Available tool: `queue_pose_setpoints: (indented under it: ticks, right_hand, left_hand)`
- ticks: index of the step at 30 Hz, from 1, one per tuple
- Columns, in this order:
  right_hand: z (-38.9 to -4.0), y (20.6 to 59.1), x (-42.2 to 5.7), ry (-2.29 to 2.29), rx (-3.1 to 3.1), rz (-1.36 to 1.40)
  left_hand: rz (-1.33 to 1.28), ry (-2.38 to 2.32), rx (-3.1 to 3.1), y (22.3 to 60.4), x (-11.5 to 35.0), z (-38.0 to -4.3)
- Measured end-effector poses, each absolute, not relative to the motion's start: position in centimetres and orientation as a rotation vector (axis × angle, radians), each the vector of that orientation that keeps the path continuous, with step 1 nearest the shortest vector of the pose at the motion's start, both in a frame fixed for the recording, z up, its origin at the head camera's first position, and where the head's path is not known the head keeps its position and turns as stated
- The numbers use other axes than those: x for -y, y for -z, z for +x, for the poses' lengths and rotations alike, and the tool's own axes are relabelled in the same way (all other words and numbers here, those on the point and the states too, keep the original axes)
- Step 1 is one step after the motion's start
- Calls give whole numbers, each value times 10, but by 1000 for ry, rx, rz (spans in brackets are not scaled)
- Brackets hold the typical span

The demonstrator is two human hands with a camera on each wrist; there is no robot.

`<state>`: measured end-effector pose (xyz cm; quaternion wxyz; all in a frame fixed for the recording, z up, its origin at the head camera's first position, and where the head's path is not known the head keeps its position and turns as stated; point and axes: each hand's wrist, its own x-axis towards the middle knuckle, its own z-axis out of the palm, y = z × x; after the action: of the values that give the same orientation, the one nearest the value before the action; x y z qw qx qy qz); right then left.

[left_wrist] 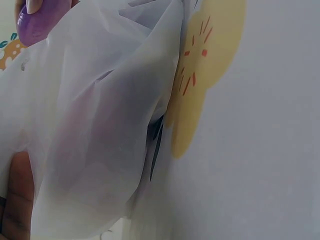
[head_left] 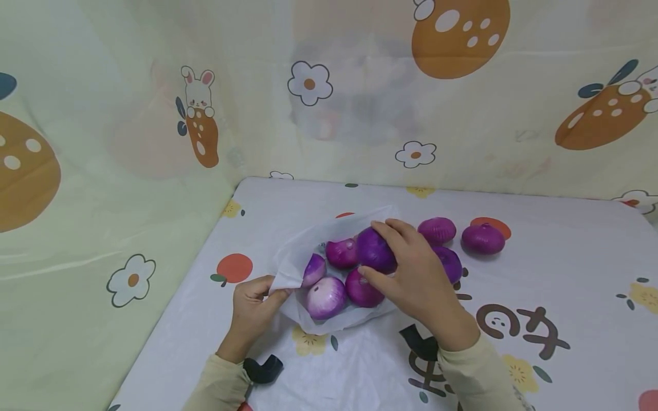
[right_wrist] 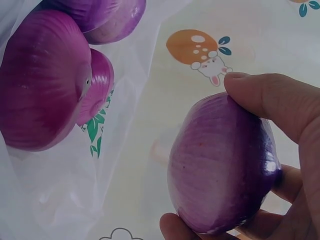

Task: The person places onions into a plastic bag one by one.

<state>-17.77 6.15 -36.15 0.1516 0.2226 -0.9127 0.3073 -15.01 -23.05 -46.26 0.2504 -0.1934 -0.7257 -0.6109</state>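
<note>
In the head view my left hand (head_left: 255, 311) pinches the near-left edge of a thin white plastic bag (head_left: 303, 242), whose mouth is spread wide. My right hand (head_left: 418, 274) grips a red onion (head_left: 374, 251) over the right part of the bag. The right wrist view shows this onion (right_wrist: 220, 165) between thumb and fingers, raised beside the bag. Several red onions lie in the bag, among them a paler one (head_left: 326, 298) and a rounded one (head_left: 364, 287). From the left wrist, the bag's cloudy side (left_wrist: 100, 120) hides most of its contents.
Three more red onions sit on the table right of the bag: one at the back (head_left: 437, 230), one farther right (head_left: 483, 238), and one (head_left: 448, 265) partly behind my right hand. Patterned cloth covers the table (head_left: 576, 274); a printed curtain (head_left: 360, 125) hangs behind and at left.
</note>
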Motion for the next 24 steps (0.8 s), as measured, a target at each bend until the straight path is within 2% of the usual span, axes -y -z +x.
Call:
queue_pose_setpoints:
  ticks: [24]
  right_hand:
    - [-184, 371, -45, -865, 2621, 688]
  left_hand:
    - [-526, 1671, 1965, 462, 231, -150]
